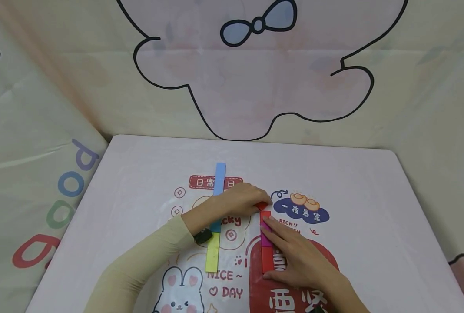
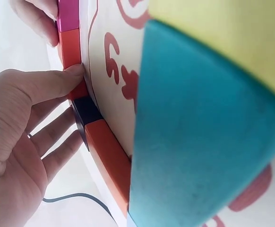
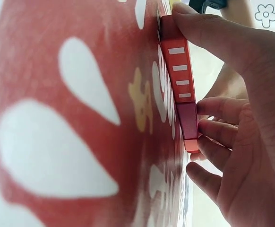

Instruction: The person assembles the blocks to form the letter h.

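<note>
A straight row of colored blocks lies right of the middle of the table, with red blocks (image 1: 267, 259) and a magenta block (image 1: 266, 239) between them. At its far end my left hand (image 1: 241, 199) pinches a red block (image 2: 79, 90) between thumb and fingers. A dark block (image 2: 86, 110) and an orange one (image 2: 110, 156) continue past it in the left wrist view. My right hand (image 1: 300, 256) rests along the row's right side. Its thumb touches the near red block (image 3: 177, 61), and its fingertips lie beside the magenta block (image 3: 187, 120).
To the left stands a second row of light blue (image 1: 219, 174), teal (image 1: 215, 226) and yellow blocks (image 1: 212, 254), partly covered by my left forearm. The white table (image 1: 353, 182) carries printed cartoons and lettering. Printed cloth (image 1: 79, 56) hangs behind.
</note>
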Demonstrator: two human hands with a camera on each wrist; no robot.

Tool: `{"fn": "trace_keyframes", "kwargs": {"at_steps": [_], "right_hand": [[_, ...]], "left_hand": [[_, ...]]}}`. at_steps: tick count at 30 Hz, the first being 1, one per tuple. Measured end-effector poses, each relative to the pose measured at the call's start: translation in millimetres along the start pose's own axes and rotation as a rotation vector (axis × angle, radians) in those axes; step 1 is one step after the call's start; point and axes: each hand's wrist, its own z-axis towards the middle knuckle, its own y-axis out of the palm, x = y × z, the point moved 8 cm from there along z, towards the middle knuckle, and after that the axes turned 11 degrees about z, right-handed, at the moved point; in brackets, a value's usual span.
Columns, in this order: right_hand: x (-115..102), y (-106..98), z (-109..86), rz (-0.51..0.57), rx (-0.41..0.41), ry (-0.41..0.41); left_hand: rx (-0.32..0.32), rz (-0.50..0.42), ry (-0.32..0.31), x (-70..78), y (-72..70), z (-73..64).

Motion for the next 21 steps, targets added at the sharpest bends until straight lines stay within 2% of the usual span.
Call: {"fn": "trace_keyframes", "kwargs": {"at_steps": [9,21], "right_hand": [[1.5,0.1,-1.1,-0.006,0.002,0.008],[-1.4,-0.2,-0.1,-0.022,0.011,-0.008]], "left_hand": [[0.017,0.030,0.003,0.3,-2.3,-1.8],[0.053,0.024,-0.006,-2.7,-4.2,-7.7]]}}
